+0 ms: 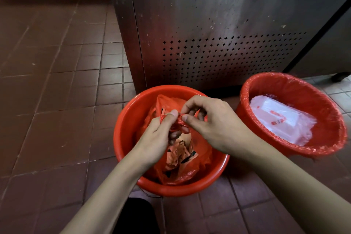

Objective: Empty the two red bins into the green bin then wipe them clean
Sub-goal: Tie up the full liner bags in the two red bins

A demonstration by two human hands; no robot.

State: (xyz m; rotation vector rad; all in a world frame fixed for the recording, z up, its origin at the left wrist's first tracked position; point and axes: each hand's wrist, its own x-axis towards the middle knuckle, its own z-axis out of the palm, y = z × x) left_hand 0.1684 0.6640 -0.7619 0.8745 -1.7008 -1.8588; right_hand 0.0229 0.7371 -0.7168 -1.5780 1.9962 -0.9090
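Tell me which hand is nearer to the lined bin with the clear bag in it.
Right. The right hand pinches the red bag's top over the other bin, on the side toward the lined bin. The left hand grips the same bag farther away.

Both hands, left hand (155, 135) and right hand (210, 119), meet over a bagged bin (125, 119) on the floor (57, 81); a second bin (247, 116) sits right of the right hand, a cabinet (218, 24) beyond both.
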